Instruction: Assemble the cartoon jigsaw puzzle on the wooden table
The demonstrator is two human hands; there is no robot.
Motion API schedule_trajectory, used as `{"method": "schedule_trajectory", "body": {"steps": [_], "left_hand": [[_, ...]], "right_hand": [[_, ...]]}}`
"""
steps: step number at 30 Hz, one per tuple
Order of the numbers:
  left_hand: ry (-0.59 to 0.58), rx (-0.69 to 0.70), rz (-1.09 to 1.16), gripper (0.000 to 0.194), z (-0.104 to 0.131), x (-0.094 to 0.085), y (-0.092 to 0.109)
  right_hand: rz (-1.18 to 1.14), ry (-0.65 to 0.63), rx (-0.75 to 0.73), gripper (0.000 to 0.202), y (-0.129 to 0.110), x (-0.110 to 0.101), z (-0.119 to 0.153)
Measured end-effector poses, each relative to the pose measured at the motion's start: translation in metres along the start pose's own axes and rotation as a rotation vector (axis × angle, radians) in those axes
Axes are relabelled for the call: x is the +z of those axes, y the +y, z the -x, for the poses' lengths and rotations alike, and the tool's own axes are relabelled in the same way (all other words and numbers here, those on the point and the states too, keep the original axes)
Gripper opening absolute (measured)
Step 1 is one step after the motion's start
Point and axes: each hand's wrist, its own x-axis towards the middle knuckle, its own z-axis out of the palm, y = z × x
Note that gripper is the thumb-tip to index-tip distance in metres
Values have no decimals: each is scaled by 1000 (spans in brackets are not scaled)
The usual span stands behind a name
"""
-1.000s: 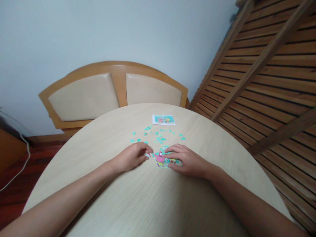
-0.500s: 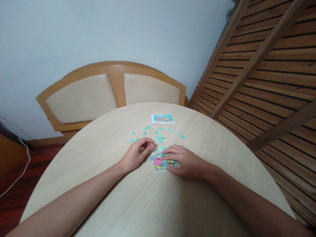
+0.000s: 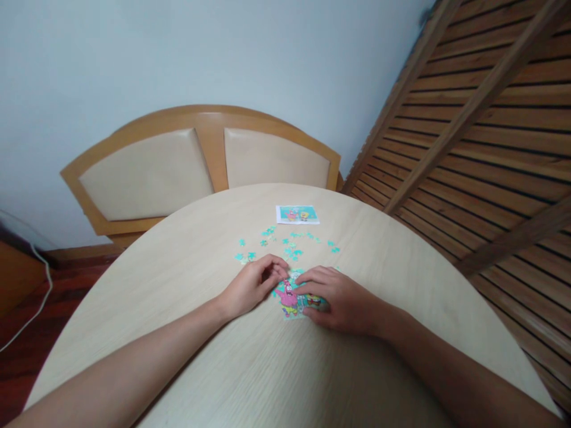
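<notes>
A partly joined jigsaw puzzle (image 3: 289, 300) lies flat on the table, showing a pink starfish figure and a yellow square figure on teal. My right hand (image 3: 336, 300) rests across its right side with fingers stretched over the surface, hiding part of the picture. The thumb lies near the puzzle's lower edge. At the upper left edge of the puzzle, my left hand (image 3: 256, 284) is closed in a pinch on a small puzzle piece, mostly hidden by the fingertips. Beyond the hands, loose teal puzzle pieces (image 3: 293, 254) are scattered.
A printed reference picture (image 3: 298, 215) with the same figures lies farther back on the round wooden table (image 3: 214, 368). Behind the table's far edge stands a padded chair back (image 3: 218, 154) against the wall. Slatted wood panelling (image 3: 482, 137) rises on the right.
My left hand has moved slightly right and down, bringing its fingertips to the puzzle's upper left edge. My right hand stays over the puzzle. The view has shifted a little.
</notes>
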Motion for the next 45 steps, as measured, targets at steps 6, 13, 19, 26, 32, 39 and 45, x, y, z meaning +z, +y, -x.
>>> {"method": "schedule_trajectory", "body": {"steps": [6,13,19,26,32,39,45], "left_hand": [[2,-8,-33,17,1,0,1],[13,-17,-16,16,1,0,5],[25,-25,-7,14,1,0,5],[33,-28,-54,14,0,0,4],[43,-43,-140,13,-1,0,4],[38,-52,-214,15,0,0,8],[24,-46,-240,15,-1,0,7]], "right_hand": [[12,-21,19,32,-4,-3,-1],[17,-9,28,26,-4,1,-1],[29,6,40,25,-4,6,-3],[26,29,26,25,-3,8,-4],[21,21,28,26,-5,7,-5],[19,19,24,29,-5,7,-5],[23,24,21,29,-5,7,-5]]}}
